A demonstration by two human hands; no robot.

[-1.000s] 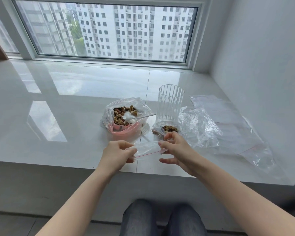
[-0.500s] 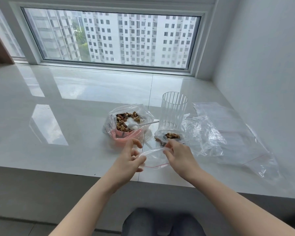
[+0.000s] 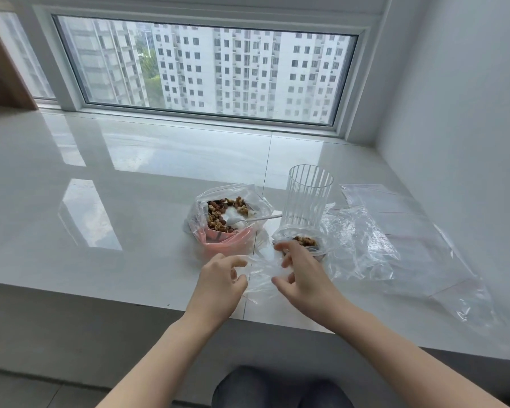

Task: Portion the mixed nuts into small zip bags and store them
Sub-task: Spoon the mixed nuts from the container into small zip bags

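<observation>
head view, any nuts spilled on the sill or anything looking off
No loose nuts show on the glossy white sill. The nuts stay inside the large clear bag over the pink bowl and the small clear bag before the ribbed clear cup. Nothing stands out.
</observation>
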